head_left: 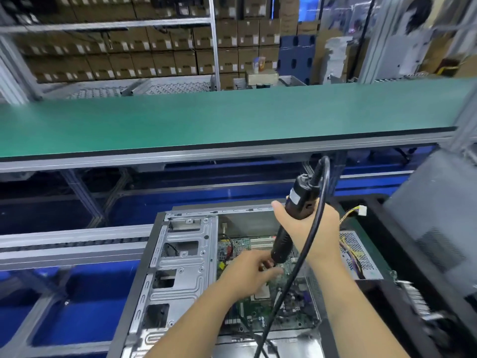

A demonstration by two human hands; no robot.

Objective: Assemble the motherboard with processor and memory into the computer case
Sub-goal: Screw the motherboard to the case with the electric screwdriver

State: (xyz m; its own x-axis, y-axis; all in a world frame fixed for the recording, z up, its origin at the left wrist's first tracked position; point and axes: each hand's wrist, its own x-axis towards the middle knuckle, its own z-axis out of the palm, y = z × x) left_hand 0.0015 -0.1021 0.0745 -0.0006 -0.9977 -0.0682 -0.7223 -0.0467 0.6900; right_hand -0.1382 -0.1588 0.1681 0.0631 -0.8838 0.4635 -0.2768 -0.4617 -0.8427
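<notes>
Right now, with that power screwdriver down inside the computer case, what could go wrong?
The electric screwdriver, gripped by the right hand, could slip and gouge the motherboard. The left hand has fingers right at the tip, so they might get nicked. The black cable trails across the board and could snag.

A long green belt (232,120), edged in black and grey, is seen across the middle of the frame. Brown cartons (116,58) with white labels are stacked at the upper left. At the lower centre, a silver-grey computer case (180,257) is shown, with a green motherboard (260,311) inside it. A black screwdriver (289,218) with a black cable (307,241) is seen at centre right. Blue panels (85,306) are seen at the lower left. A perforated grey box (361,254) with yellow and purple wires (348,251) lies at the right.
</notes>
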